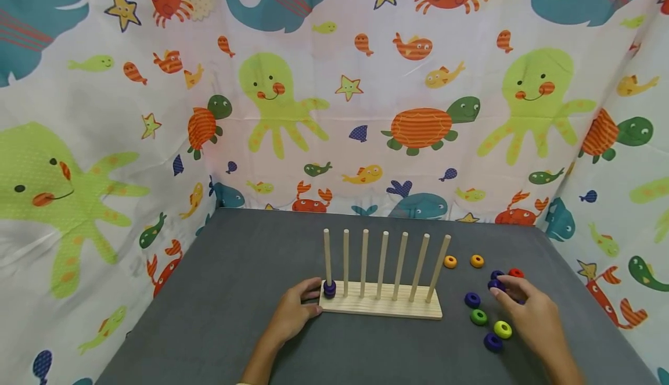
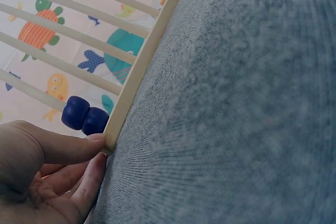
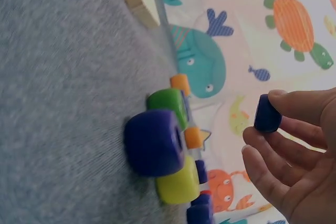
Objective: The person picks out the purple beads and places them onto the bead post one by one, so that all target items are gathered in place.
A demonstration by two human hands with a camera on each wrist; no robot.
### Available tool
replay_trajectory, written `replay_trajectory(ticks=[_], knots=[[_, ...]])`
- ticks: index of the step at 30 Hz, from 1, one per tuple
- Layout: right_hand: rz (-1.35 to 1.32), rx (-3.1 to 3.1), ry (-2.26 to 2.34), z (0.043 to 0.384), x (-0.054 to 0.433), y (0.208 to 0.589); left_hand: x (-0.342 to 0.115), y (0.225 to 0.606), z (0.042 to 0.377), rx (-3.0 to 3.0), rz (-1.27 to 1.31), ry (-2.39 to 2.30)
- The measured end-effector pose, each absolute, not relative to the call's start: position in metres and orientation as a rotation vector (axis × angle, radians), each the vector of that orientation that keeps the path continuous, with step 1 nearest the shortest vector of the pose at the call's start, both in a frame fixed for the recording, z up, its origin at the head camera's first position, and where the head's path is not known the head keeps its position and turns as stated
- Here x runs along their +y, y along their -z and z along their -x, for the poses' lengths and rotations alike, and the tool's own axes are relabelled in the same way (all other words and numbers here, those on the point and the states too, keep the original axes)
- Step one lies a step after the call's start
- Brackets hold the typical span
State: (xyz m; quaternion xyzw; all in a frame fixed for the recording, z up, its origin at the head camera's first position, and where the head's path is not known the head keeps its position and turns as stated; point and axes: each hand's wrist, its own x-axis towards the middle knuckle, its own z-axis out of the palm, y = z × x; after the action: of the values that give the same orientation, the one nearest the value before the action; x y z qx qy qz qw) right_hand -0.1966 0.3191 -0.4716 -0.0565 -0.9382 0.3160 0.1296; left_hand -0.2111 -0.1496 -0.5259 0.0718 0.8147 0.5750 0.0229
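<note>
A wooden peg board with a row of several upright pegs stands on the grey table. My left hand grips its left end; the left wrist view shows thumb and fingers pinching the corner of the base. Two dark blue beads are stacked on the leftmost peg, and the other pegs carry none. To the right of the board my right hand holds a dark blue bead between thumb and fingers, raised off the table in the right wrist view.
Loose beads lie right of the board: orange, red, green, yellow and several dark blue. A cloth printed with sea animals hangs behind and along both sides of the table.
</note>
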Motion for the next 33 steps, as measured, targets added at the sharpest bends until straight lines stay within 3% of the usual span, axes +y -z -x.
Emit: replay_trajectory(ticks=[33], knots=[[-0.175, -2.344, -0.913, 0.176, 0.249, 0.392, -0.150, 0.528, 0.211, 2.528, -0.236, -1.769]])
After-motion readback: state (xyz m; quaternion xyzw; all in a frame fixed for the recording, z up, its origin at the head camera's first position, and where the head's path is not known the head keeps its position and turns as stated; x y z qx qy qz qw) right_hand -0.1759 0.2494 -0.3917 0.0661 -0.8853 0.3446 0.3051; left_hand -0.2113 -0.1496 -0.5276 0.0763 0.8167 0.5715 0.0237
